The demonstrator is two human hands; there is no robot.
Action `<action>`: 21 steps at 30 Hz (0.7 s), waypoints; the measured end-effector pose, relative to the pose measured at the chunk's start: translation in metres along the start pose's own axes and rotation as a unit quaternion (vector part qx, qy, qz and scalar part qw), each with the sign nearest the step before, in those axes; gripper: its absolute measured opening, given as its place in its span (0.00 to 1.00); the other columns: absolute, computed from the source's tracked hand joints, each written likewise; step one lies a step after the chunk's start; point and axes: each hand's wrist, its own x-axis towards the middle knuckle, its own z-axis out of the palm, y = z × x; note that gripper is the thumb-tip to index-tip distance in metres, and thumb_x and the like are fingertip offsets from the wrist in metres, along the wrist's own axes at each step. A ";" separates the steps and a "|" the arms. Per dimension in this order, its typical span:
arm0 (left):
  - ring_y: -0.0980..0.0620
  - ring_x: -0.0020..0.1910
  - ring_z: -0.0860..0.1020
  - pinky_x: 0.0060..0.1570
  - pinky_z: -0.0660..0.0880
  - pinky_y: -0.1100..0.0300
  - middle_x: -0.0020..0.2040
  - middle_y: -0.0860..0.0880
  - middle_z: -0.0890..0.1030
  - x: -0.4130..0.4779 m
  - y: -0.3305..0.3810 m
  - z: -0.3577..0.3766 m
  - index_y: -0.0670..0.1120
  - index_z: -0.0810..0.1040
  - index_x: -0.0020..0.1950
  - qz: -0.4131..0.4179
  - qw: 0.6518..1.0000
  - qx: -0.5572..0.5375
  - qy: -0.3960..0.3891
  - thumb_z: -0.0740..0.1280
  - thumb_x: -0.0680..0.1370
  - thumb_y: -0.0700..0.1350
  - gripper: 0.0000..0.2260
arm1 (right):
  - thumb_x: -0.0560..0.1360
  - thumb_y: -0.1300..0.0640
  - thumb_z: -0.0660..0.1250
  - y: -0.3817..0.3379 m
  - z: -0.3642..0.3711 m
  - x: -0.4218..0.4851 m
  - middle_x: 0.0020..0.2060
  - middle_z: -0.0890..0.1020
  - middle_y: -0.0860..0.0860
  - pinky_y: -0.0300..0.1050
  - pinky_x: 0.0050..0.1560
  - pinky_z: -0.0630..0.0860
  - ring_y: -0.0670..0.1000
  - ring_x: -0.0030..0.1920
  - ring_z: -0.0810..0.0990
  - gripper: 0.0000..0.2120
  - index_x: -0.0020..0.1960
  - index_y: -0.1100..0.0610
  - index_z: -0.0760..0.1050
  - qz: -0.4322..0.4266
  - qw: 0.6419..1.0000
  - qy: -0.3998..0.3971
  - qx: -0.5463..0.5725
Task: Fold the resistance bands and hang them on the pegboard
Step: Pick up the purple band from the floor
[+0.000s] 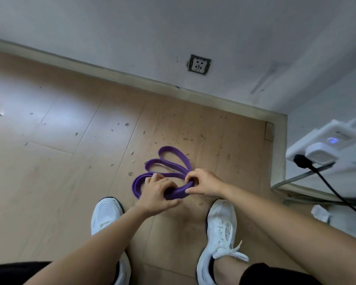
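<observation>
A purple resistance band is gathered into several loops in front of me, above the wooden floor. My left hand grips the near left part of the bundle, fingers curled round it. My right hand pinches the folded right end, where the loops come together. Three loops fan out away from my hands toward the wall. No pegboard is in view.
My two white shoes stand on the wooden floor, which is littered with small scraps. A wall socket sits low on the grey wall ahead. At the right, a white power strip with a black cable hangs over the floor.
</observation>
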 end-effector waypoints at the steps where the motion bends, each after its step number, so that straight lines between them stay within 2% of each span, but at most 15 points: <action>1: 0.61 0.49 0.72 0.52 0.67 0.60 0.47 0.63 0.79 0.004 0.009 -0.009 0.56 0.80 0.53 0.005 1.000 -0.026 0.001 0.71 0.71 0.65 0.17 | 0.71 0.49 0.77 -0.008 -0.008 -0.002 0.45 0.79 0.44 0.43 0.49 0.77 0.45 0.46 0.77 0.10 0.50 0.49 0.81 -0.008 1.000 0.001 0.010; 3: 0.62 0.42 0.76 0.46 0.72 0.64 0.44 0.61 0.79 0.012 0.021 -0.024 0.53 0.80 0.51 0.015 0.997 -0.070 -0.012 0.74 0.71 0.62 0.16 | 0.71 0.49 0.77 -0.022 -0.023 -0.007 0.42 0.79 0.45 0.43 0.45 0.75 0.45 0.42 0.76 0.09 0.49 0.48 0.81 -0.017 1.000 0.010 0.025; 5: 0.60 0.41 0.79 0.41 0.78 0.60 0.45 0.57 0.82 0.016 0.031 -0.043 0.52 0.80 0.53 0.018 0.994 -0.097 -0.041 0.74 0.71 0.61 0.17 | 0.69 0.49 0.79 -0.036 -0.040 -0.016 0.38 0.77 0.46 0.42 0.41 0.72 0.45 0.38 0.74 0.12 0.49 0.50 0.81 -0.026 0.999 0.012 0.026; 8: 0.59 0.38 0.80 0.39 0.80 0.61 0.46 0.53 0.83 0.017 0.055 -0.079 0.51 0.80 0.56 0.020 0.993 -0.097 -0.068 0.76 0.71 0.58 0.18 | 0.67 0.51 0.81 -0.054 -0.066 -0.038 0.36 0.76 0.46 0.36 0.37 0.69 0.43 0.36 0.72 0.19 0.53 0.52 0.80 -0.041 0.999 -0.005 0.013; 11: 0.57 0.41 0.80 0.41 0.78 0.64 0.47 0.55 0.83 0.020 0.087 -0.121 0.52 0.81 0.57 0.057 0.995 -0.055 -0.062 0.78 0.69 0.57 0.19 | 0.65 0.51 0.81 -0.069 -0.088 -0.067 0.37 0.77 0.46 0.39 0.38 0.70 0.43 0.36 0.73 0.20 0.53 0.47 0.78 -0.052 0.999 0.000 -0.015; 13: 0.56 0.44 0.79 0.43 0.77 0.63 0.46 0.56 0.83 0.021 0.107 -0.146 0.52 0.82 0.57 0.088 0.994 -0.034 -0.058 0.77 0.70 0.56 0.18 | 0.65 0.51 0.80 -0.078 -0.099 -0.084 0.38 0.76 0.45 0.40 0.38 0.72 0.43 0.36 0.74 0.18 0.52 0.46 0.78 -0.060 0.997 0.036 -0.020; 16: 0.54 0.42 0.80 0.43 0.77 0.59 0.44 0.55 0.83 0.021 0.133 -0.179 0.51 0.83 0.55 0.107 0.991 -0.065 -0.051 0.76 0.71 0.51 0.14 | 0.65 0.51 0.79 -0.094 -0.115 -0.104 0.45 0.73 0.47 0.41 0.46 0.73 0.43 0.45 0.74 0.17 0.51 0.46 0.79 -0.080 0.992 0.097 -0.025; 18: 0.53 0.40 0.81 0.42 0.79 0.54 0.42 0.52 0.84 0.021 0.151 -0.198 0.49 0.83 0.54 0.103 0.986 -0.125 -0.040 0.76 0.72 0.49 0.12 | 0.65 0.53 0.79 -0.107 -0.126 -0.118 0.46 0.77 0.48 0.45 0.51 0.76 0.45 0.47 0.76 0.17 0.50 0.48 0.78 -0.096 0.989 0.105 0.027; 21: 0.49 0.39 0.82 0.42 0.78 0.54 0.41 0.48 0.84 0.019 0.177 -0.223 0.46 0.84 0.53 0.103 0.971 -0.217 -0.011 0.75 0.75 0.44 0.08 | 0.67 0.63 0.79 -0.122 -0.135 -0.136 0.42 0.81 0.53 0.47 0.46 0.79 0.46 0.42 0.80 0.18 0.53 0.58 0.75 -0.120 0.978 0.106 0.132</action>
